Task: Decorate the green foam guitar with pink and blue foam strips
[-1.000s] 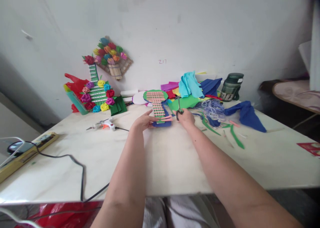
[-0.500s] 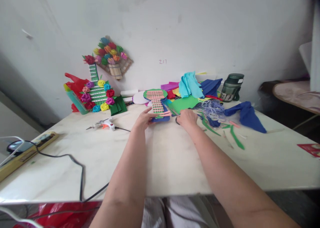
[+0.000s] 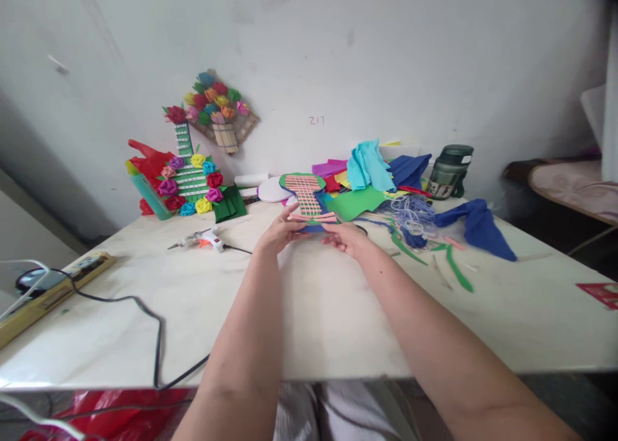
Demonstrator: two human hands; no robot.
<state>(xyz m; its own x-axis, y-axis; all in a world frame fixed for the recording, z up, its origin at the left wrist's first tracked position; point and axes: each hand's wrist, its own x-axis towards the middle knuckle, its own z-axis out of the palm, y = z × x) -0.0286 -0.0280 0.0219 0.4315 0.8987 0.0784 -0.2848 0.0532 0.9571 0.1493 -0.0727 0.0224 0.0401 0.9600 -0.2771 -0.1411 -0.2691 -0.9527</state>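
A craft piece (image 3: 304, 185) of green and blue sheet, with pink strips and pale cord crossing in a lattice, lies in front of me. Two pink rolled sticks (image 3: 316, 217) run across its near end. My left hand (image 3: 277, 234) grips the left side of that near end, thumb raised at the sticks. On the right side, my right hand (image 3: 348, 237) pinches the same end with its fingers at the blue edge. Beside the right hand shows a black loop (image 3: 361, 230), perhaps a scissors handle, partly hidden.
Left stands a flower-covered guitar-shaped craft (image 3: 190, 180), with a glue gun (image 3: 212, 241) before it. A power strip (image 3: 82, 277) trails a black cable. Coloured sheets (image 3: 369, 167), tangled yarn (image 3: 410, 212), green scraps (image 3: 458, 270) and a dark green bottle (image 3: 450, 170) are right.
My right hand has moved left from beside the black loop to the craft piece's near end. The pink sticks now lie more level across it. My left hand stays at the piece.
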